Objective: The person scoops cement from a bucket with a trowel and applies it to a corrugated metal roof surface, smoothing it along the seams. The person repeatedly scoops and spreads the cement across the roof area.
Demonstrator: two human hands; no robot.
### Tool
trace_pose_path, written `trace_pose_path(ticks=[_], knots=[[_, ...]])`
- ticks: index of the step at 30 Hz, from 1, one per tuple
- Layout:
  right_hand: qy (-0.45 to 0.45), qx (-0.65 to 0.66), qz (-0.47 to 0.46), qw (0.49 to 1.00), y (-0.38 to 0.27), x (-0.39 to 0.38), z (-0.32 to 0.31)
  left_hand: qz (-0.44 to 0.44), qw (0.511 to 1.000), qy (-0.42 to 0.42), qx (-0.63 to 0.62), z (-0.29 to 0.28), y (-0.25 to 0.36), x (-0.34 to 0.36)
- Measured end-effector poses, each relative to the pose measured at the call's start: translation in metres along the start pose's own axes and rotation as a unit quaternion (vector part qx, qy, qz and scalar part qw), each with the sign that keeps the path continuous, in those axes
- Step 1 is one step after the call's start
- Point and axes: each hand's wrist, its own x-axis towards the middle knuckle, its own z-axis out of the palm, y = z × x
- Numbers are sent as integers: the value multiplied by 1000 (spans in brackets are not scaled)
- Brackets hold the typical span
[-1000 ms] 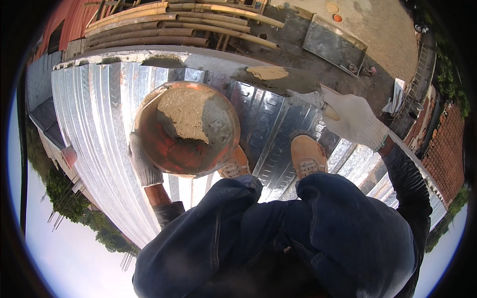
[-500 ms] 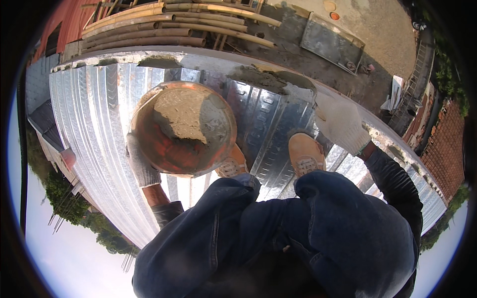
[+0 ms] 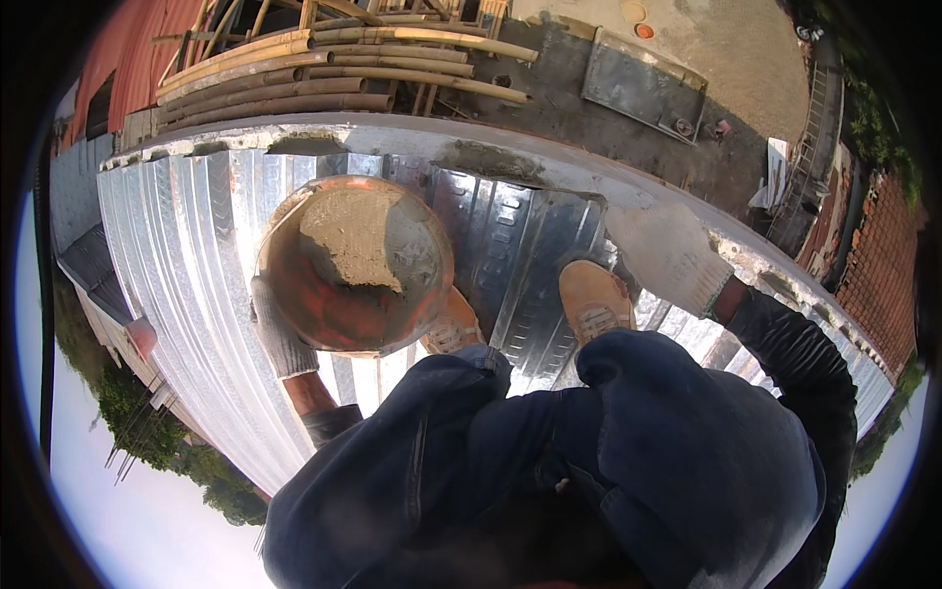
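**Ledge mortar flatter, bucket hardly moved**

Bucket (image 3: 368,319) is the reference: in front of the left knee, above the ribbed metal sheets (image 3: 186,255), with mortar (image 3: 353,236) against its far wall.

Change: a second ago the mortar patch (image 3: 491,160) on the concrete ledge (image 3: 392,142), beyond and right of the bucket, has a pale raised lump and runs farther right. Now it's darker, lower and shorter, and the ledge right of it looks smoother. My read: that stretch has been spread. Level of the mortar in the bucket looks about the same.

Right hand (image 3: 667,253), gloved, well right of the bucket, has come in slightly from the ledge side toward the knees. A second ago a flat blade and a bit of handle show at its fingers; now I can't make out either. Glove looks partly curled; can't tell whether it's gripping.

Left hand (image 3: 282,334), gloved, sits against the bucket's near left side, as before. Fingertips are out of sight behind the wall, so can't tell grip from plain support.

Also hidden: bucket's underside, so no call on what carries it. Left shoe (image 3: 456,326) is partly covered by the bucket. Sheets nearest the body are lost under the trousers (image 3: 706,452) and in glare.
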Motion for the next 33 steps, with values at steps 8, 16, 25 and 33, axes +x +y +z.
trace_pose_path(ticks=[8,16,25,33], knots=[[5,-71,36,997,25,-44,-2,5,1000,6,-8,21,11,-3],[107,-31,46,993,30,-63,-19,67,997,32,-22,24,13,-2],[183,8,15,983,11,37,7,42,997,43,-57,28,15,-9],[163,3,-53,985,4,85,1,3,995,61,-75,29,23,-21]])
